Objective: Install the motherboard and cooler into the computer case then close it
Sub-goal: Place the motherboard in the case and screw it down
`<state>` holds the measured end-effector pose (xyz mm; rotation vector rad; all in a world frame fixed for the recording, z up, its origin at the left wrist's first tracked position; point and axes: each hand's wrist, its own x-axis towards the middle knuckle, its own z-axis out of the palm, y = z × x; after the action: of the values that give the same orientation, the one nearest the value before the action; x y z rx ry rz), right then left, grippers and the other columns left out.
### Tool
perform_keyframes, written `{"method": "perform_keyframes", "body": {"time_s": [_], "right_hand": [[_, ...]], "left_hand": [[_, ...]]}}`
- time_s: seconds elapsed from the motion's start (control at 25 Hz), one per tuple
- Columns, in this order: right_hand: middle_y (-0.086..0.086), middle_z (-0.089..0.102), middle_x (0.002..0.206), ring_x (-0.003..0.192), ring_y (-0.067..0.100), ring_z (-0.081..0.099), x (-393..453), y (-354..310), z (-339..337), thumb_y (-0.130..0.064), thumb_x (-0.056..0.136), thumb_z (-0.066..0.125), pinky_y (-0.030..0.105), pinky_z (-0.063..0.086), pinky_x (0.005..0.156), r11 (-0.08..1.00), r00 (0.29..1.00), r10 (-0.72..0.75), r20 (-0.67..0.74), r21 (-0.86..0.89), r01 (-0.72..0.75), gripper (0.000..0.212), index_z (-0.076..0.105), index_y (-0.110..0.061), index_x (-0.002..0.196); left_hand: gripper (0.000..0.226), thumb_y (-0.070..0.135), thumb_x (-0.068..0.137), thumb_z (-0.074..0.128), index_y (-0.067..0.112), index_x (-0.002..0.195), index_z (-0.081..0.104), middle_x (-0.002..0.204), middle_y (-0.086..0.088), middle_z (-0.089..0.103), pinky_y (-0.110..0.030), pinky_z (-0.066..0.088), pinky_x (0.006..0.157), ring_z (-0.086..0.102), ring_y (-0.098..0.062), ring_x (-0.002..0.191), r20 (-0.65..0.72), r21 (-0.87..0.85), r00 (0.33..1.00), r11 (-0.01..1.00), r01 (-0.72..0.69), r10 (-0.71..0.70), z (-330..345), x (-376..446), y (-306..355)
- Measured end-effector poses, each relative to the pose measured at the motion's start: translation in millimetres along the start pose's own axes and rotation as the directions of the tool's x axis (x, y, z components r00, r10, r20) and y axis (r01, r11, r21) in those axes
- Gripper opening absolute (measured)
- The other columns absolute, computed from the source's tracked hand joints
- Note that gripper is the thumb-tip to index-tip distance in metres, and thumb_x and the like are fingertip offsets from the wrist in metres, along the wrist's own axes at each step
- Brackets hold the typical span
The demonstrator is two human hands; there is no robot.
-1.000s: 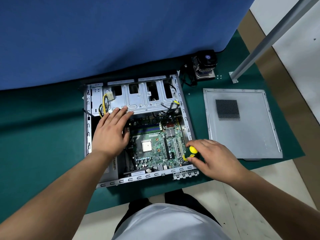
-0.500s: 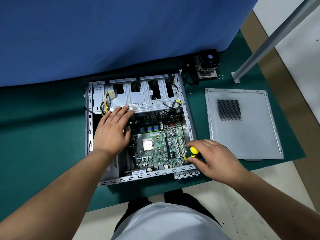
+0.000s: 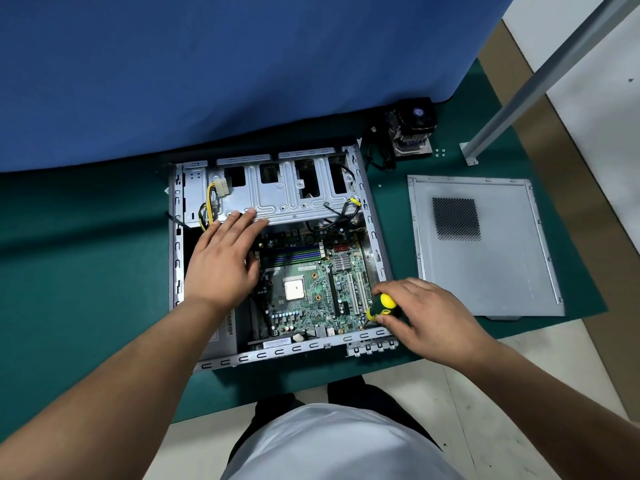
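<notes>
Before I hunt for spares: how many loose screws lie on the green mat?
5 that I can make out: a cluster of four right of the cooler, and one between case and side panel. Others may be hidden.

Both forearms are bare from elbow to wrist, with no sleeve, watch, ring or glove showing on either. The left hand [image 3: 221,263] and the right hand [image 3: 429,318] are bare too, nails cut short. At six o'clock in the view the torso wears a plain light grey-white top [image 3: 332,445], and above it dark trousers [image 3: 363,396] show over the knees.
</notes>
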<state>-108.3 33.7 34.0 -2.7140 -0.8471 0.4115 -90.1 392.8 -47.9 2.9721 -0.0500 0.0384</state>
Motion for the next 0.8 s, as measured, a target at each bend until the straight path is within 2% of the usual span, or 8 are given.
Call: {"method": "perform_keyframes", "body": {"time_s": [0.16,0.32,0.44,0.56,0.6,0.68,0.76,0.8], "right_hand": [[-0.01,0.068,0.101,0.092,0.017,0.06,5.5,-4.6,-5.7,-0.055,0.091,0.063,0.029,0.044,0.073,0.999,0.999,0.012,0.051,-0.034,-0.01,0.035,0.056,-0.029,0.113],[-0.001,0.064,0.099,0.093,0.023,0.061,9.6,-18.9,-8.2,-0.061,0.095,0.05,0.036,0.051,0.076,0.962,0.992,-0.007,0.129,-0.269,0.042,0.04,0.062,-0.026,0.11],[-0.001,0.05,0.112,0.098,0.02,0.056,9.6,-24.4,-20.3,-0.053,0.091,0.04,0.037,0.055,0.072,0.981,0.977,-0.012,0.213,-0.185,0.052,0.042,0.059,-0.025,0.115],[-0.001,0.048,0.104,0.08,0.02,0.056,11.7,-26.7,-27.8,-0.04,0.088,0.041,0.036,0.052,0.058,0.975,0.96,-0.048,0.277,-0.195,0.105,0.028,0.055,-0.028,0.109],[0.0,0.052,0.1,0.071,0.022,0.055,13.0,-29.1,-28.1,-0.041,0.092,0.041,0.034,0.048,0.054,0.965,0.966,-0.029,0.258,-0.246,0.095,0.025,0.057,-0.028,0.107],[0.0,0.06,0.093,0.063,0.025,0.06,17.0,-32.7,-26.4,-0.052,0.102,0.035,0.03,0.039,0.05,0.924,0.981,0.046,0.189,-0.38,0.03,0.036,0.061,-0.028,0.105],[0.001,0.061,0.098,0.075,0.024,0.066,19.8,-36.4,-26.8,-0.064,0.102,0.03,0.029,0.035,0.052,0.882,0.979,0.095,0.181,-0.472,0.002,0.052,0.065,-0.025,0.106],[0.002,0.058,0.107,0.084,0.024,0.064,19.1,-36.8,-27.5,-0.065,0.1,0.036,0.031,0.041,0.054,0.894,0.977,0.078,0.198,-0.448,0.019,0.052,0.066,-0.024,0.11]], "left_hand": [[0.077,0.032,0.09,0.063,0.038,0.158,0.027,0.167,0.011,0.028,-0.04,0.013,0.128,0.021,-0.012,0.155,0.001,-0.002,1.0,1.0,0.0,0.0,0.6,0.1,-0.3],[0.077,0.033,0.09,0.062,0.038,0.158,0.027,0.167,0.011,0.028,-0.04,0.014,0.128,0.021,-0.012,0.155,0.004,0.004,1.0,1.0,0.002,-0.002,-0.1,-0.1,-0.2],[0.077,0.033,0.09,0.061,0.038,0.158,0.026,0.167,0.01,0.028,-0.04,0.013,0.128,0.021,-0.012,0.155,0.006,0.006,1.0,1.0,0.0,0.0,-0.7,-0.1,0.1],[0.077,0.033,0.09,0.063,0.038,0.158,0.026,0.167,0.01,0.028,-0.039,0.012,0.128,0.021,-0.011,0.155,0.007,0.001,1.0,1.0,0.003,-0.003,-0.7,-0.3,0.4],[0.077,0.033,0.09,0.063,0.038,0.158,0.026,0.167,0.011,0.028,-0.039,0.012,0.128,0.021,-0.011,0.155,0.008,0.001,1.0,1.0,0.005,-0.005,-0.7,-0.4,0.4],[0.077,0.033,0.09,0.063,0.039,0.158,0.026,0.167,0.011,0.028,-0.038,0.011,0.128,0.021,-0.011,0.155,0.012,0.004,1.0,1.0,0.007,-0.007,-1.0,-0.5,0.1],[0.077,0.034,0.091,0.063,0.039,0.158,0.026,0.167,0.011,0.027,-0.037,0.01,0.128,0.021,-0.011,0.155,0.017,0.007,1.0,1.0,0.009,-0.009,-1.2,0.0,0.3],[0.076,0.034,0.091,0.062,0.039,0.158,0.026,0.167,0.012,0.026,-0.037,0.01,0.128,0.02,-0.01,0.155,0.02,0.008,1.0,1.0,0.01,-0.01,-1.1,0.3,0.4]]}}
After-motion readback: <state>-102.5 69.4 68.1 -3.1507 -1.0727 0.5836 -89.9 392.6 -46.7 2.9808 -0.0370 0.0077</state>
